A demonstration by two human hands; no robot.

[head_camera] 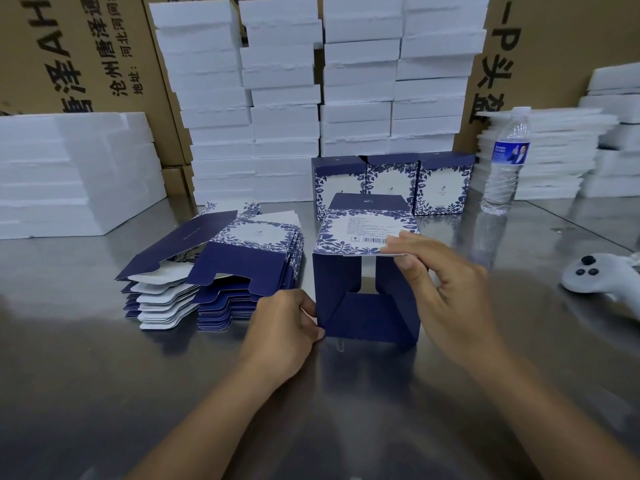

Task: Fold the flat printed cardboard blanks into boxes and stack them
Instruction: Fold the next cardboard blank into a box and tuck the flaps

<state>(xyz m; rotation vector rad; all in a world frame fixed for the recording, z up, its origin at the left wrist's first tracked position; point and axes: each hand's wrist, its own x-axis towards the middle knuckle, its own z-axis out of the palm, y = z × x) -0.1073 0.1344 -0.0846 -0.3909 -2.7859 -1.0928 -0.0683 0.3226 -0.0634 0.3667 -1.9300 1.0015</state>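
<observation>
Two hands on one half-formed box standing on the steel table: left hand gripping its lower left corner, right hand pinching its printed upper edge. Likely light, thin, springy card, easily creased; best taken by edges and scored folds.

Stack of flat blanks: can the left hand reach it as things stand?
Probably yes: the left hand lies right beside the stack of flat blanks, nothing between, though it holds the half-folded box.

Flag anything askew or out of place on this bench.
The top blank sits skewed and lifted on the stack of flat blanks. A white controller lies far right, unrelated to the packaging.
</observation>
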